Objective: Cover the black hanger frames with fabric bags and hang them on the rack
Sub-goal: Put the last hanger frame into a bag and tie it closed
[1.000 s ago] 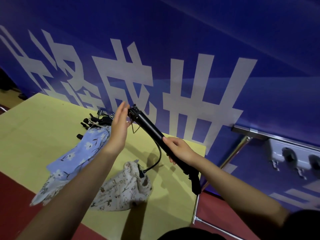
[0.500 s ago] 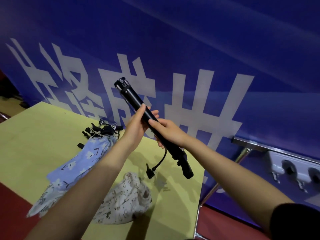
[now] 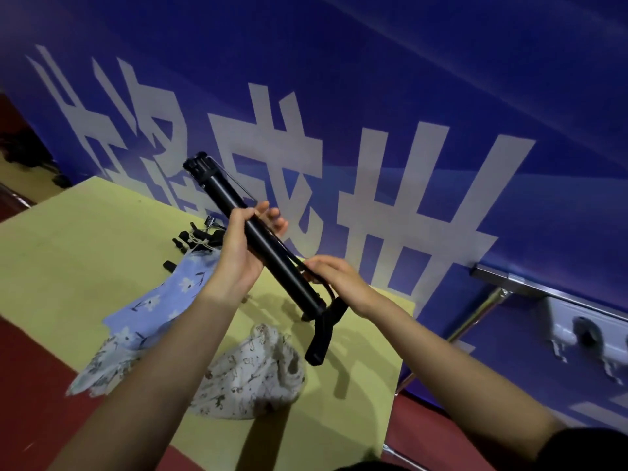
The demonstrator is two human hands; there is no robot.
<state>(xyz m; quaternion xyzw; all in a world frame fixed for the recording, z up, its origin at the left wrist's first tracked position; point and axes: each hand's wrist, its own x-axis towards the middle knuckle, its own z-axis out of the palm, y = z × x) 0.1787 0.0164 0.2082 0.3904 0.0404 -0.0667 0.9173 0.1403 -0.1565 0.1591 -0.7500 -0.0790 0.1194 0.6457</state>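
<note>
Up over the table [image 3: 85,239], left hand [image 3: 239,253] grips black hanger frame [image 3: 268,253] mid-shaft; right hand [image 3: 336,277] pinches its lower end.

left hand [image 3: 243,246] grips black hanger frame [image 3: 261,243], tilted 11-to-5 | right hand [image 3: 334,275] pinches its lower part | desk [image 3: 85,239]: blue floral bag [image 3: 166,300] at 9, white floral bag [image 3: 251,372] at 6

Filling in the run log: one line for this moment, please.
left hand: grips black tubular hanger frame | right hand: pinches its black cord | cream floral fabric bag: on yellow table
</note>
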